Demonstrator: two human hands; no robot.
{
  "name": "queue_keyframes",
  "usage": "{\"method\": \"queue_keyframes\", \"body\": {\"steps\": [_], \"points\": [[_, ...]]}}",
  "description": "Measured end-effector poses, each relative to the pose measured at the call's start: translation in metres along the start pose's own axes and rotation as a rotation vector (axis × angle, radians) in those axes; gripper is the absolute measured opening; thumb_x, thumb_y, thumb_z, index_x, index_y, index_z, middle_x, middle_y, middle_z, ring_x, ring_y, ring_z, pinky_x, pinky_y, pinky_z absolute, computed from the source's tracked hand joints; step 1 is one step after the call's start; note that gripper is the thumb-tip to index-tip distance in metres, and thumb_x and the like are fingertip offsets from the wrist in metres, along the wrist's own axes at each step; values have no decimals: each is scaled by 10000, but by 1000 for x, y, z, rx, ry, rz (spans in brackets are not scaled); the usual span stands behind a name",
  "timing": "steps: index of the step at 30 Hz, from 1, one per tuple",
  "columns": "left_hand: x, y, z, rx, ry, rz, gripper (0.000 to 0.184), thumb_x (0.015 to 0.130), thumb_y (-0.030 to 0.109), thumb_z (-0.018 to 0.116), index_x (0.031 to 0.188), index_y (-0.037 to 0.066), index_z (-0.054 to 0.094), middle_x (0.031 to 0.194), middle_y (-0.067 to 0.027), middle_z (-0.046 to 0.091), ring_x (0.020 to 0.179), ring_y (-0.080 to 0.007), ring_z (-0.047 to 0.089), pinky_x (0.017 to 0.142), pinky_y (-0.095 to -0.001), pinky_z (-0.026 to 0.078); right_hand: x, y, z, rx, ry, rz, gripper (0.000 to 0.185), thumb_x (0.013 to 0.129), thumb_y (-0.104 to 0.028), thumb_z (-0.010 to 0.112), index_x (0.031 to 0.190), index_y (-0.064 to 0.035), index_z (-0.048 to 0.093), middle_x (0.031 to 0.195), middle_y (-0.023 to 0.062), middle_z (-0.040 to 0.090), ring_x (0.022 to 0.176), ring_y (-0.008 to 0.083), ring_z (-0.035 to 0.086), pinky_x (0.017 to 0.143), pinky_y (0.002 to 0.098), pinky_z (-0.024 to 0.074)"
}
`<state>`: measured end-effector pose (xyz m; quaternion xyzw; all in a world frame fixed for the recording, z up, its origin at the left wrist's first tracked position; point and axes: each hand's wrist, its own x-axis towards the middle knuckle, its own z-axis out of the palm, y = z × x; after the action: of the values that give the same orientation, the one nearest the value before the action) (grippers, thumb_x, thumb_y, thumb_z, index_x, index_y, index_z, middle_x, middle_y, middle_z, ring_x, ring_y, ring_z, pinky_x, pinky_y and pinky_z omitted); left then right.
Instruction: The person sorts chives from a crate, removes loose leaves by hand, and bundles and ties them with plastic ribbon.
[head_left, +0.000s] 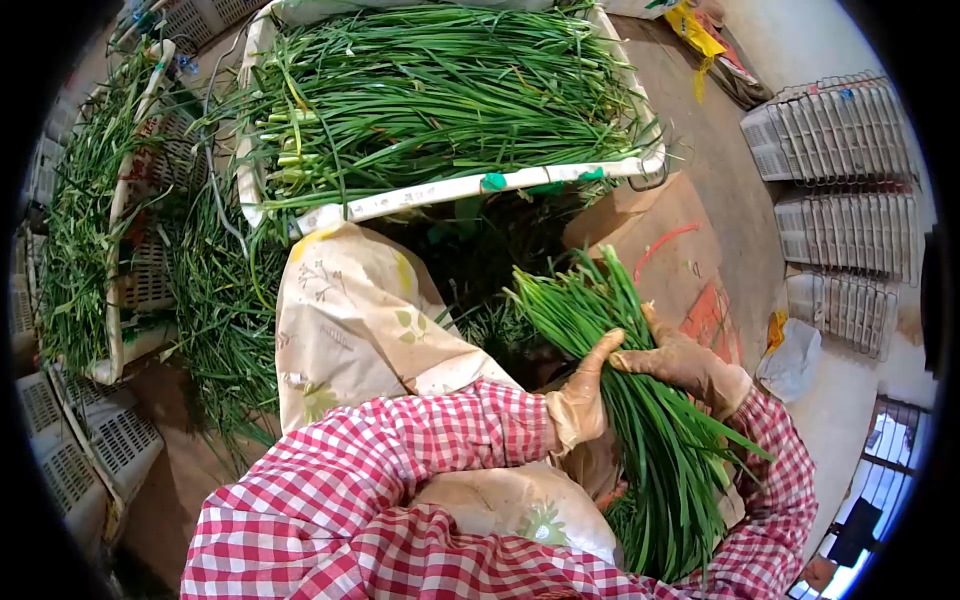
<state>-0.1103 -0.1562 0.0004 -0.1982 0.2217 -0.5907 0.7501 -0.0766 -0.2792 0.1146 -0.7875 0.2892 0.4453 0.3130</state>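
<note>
A thick bunch of garlic chives [655, 455] lies across my lap at the right, its pale cut ends pointing up and its green leaves hanging down. My left hand [582, 398], in a stained glove, closes on the bunch from the left with the thumb up. On the other side, my right hand [685, 365], also gloved, wraps round the same bunch near its middle. The two thumbs come close together over the leaves. The fingers beneath the bunch are hidden.
In front stands a white-rimmed crate [430, 198] full of laid chives [440, 90]. Loose leaves [85, 220] cover another crate at the left. A cardboard box [650, 225] stands near my right knee. Stacked white crates [840, 130] line the right wall.
</note>
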Motion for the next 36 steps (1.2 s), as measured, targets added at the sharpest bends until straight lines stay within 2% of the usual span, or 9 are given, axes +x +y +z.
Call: {"method": "queue_keyframes", "body": {"steps": [5,6,10,17,24,27,31,33,36], "points": [[-1,41,3,41,68,189,844,838,679,434,1378,35,364,1382,-190,417,1247,-324,438,1071,-500,316,93,-25,-12,-30,-378,71,890,728,-567,707,1345,7,420,1216,143,571,1051,207,570,892,339,457],[4,62,-29,-138,-238,97,898,797,730,435,1389,60,352,1380,-181,422,1271,-333,408,1085,-509,288,113,-42,-10,-13,-476,195,821,728,-577,701,1306,-29,500,1251,120,557,1069,198,559,905,326,450],[2,136,-60,59,375,521,847,721,804,437,1275,166,505,1364,-122,452,1227,-373,425,1019,-576,332,183,-36,16,542,-721,-30,687,782,-498,677,1283,-51,532,1260,77,560,1047,172,563,905,283,430],[25,172,-124,125,646,483,695,847,659,444,1198,71,563,1207,-146,583,1048,-352,559,938,-526,438,255,42,44,921,-992,-541,551,825,-322,676,1252,-3,535,1239,38,567,997,98,545,836,236,427],[30,155,-118,414,466,295,452,951,370,422,1264,45,443,1198,-141,534,1050,-264,541,931,-457,448,299,93,92,246,-604,-600,421,842,-244,655,1190,-21,575,1127,45,619,904,94,568,776,247,457],[16,128,-126,269,243,238,366,960,344,432,1219,87,469,1128,-134,567,1029,-256,565,944,-440,452,230,53,76,192,-322,-299,351,846,-327,640,1025,-26,646,891,95,642,808,147,555,710,353,469],[11,75,-59,54,-18,-250,398,953,361,482,1218,65,478,1174,-133,559,1063,-253,563,977,-434,447,51,6,25,-101,-42,2,487,815,-404,638,1098,-11,585,1019,155,608,882,210,568,764,349,459],[6,47,-49,22,-165,-349,478,956,271,510,1380,115,352,1297,-127,503,1147,-257,531,983,-465,452,-4,12,18,-236,-40,-322,796,794,-490,642,1295,69,379,1178,236,541,1082,283,531,872,378,444],[-14,10,-9,282,-161,-301,511,927,251,567,1372,108,360,1298,-110,505,1154,-265,528,919,-462,501,-42,44,57,290,327,-647,654,855,-422,570,1368,-64,378,1351,128,425,1238,253,390,1070,341,285]]}}
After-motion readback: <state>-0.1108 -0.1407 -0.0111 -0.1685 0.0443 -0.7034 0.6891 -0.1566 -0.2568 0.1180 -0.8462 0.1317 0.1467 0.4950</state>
